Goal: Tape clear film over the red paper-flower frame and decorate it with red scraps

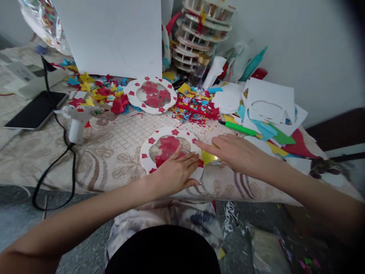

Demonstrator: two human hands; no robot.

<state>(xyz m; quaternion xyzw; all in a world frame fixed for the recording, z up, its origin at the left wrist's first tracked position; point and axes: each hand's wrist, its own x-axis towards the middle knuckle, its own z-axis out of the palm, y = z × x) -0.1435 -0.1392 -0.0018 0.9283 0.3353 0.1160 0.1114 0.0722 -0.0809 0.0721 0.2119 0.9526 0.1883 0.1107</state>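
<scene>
A white paper plate (159,137) with red paper flowers and red stars on its rim lies near the table's front edge. My left hand (174,171) lies flat on its lower right part, fingers stretched out. My right hand (234,152) reaches left across the table, its index finger touching the plate's right rim by a red piece (195,141). Under that hand lies a yellow paper piece (208,156). A second decorated plate (152,95) lies farther back.
A white glue gun (75,121) with a black cord stands at the left, beside a dark tablet (35,110). Coloured paper scraps (196,108), a green marker (241,128), white sheets (270,101), a white board (114,38) and stacked trays (202,34) fill the back.
</scene>
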